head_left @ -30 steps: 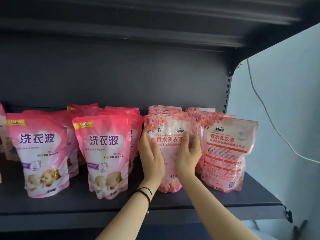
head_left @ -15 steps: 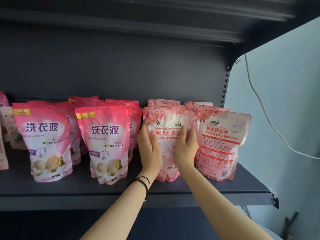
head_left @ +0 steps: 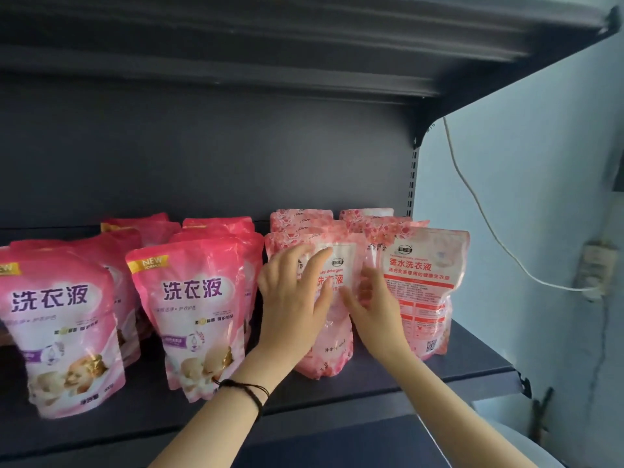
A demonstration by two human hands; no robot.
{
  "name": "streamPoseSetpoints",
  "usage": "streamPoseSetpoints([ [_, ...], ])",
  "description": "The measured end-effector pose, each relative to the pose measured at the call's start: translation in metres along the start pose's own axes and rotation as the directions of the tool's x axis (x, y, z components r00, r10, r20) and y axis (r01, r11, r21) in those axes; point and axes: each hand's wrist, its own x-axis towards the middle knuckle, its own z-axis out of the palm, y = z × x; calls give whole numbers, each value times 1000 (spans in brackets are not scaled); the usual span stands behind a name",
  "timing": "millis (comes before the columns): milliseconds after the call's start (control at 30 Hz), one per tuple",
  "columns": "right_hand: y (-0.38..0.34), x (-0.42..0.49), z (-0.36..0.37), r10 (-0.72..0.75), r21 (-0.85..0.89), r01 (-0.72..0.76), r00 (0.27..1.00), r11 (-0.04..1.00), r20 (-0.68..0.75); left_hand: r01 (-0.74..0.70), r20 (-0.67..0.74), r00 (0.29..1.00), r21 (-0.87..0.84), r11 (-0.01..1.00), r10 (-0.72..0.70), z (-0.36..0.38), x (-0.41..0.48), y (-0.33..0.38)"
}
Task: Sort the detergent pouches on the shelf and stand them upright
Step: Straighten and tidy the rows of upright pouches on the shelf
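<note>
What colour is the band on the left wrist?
The band is black; the head view shows it best.

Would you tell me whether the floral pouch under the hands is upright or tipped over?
Upright: the floral pouch stands on its bottom edge on the shelf, top seam uppermost.

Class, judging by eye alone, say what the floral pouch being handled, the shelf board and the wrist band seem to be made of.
Floral pouch: thin glossy plastic film; it creases and shines.
Shelf board: probably metal with matt dark paint; it has a thin folded front edge and a slotted upright.
Wrist band: thin dark cord, perhaps thread or elastic; too small to tell.
</note>
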Motion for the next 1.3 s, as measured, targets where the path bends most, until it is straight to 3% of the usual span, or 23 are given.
streamPoseSetpoints([
  [133, -17, 26, -48, -136, -270, 159, 986, 950, 101, -167, 192, 970, 96, 981, 146, -13, 46, 0],
  [233, -33, 50, -96, -325, -436, 350, 936, 829, 132, -273, 271, 934, 128, 953, 231, -16, 79, 8],
  [300, -38, 69, -128, -398, -511, 422, 903, 748, 163, -302, 333, 905, 63, 951, 265, -11, 100, 17],
  [433, -29, 109, -177, -340, -615, 438, 899, 656, 278, -227, 501, 828, -114, 967, 253, 18, 141, 39],
  [567, -9, 137, -200, -194, -615, 440, 884, 654, 426, -95, 631, 752, -180, 979, 189, 52, 163, 50],
  [667, 4, 147, -206, -98, -547, 451, 826, 705, 555, -31, 708, 686, -205, 978, 170, 66, 165, 52],
  [1033, 10, 172, -196, -150, -437, 513, 757, 739, 636, -44, 730, 682, -8, 999, 36, 57, 160, 62],
  [1167, 12, 175, -191, -201, -371, 532, 737, 761, 645, 79, 768, 640, -86, 993, 16, 52, 159, 58],
  [1300, 16, 177, -193, -153, -300, 466, 713, 832, 684, 127, 805, 593, -136, 982, 35, 48, 161, 58],
])
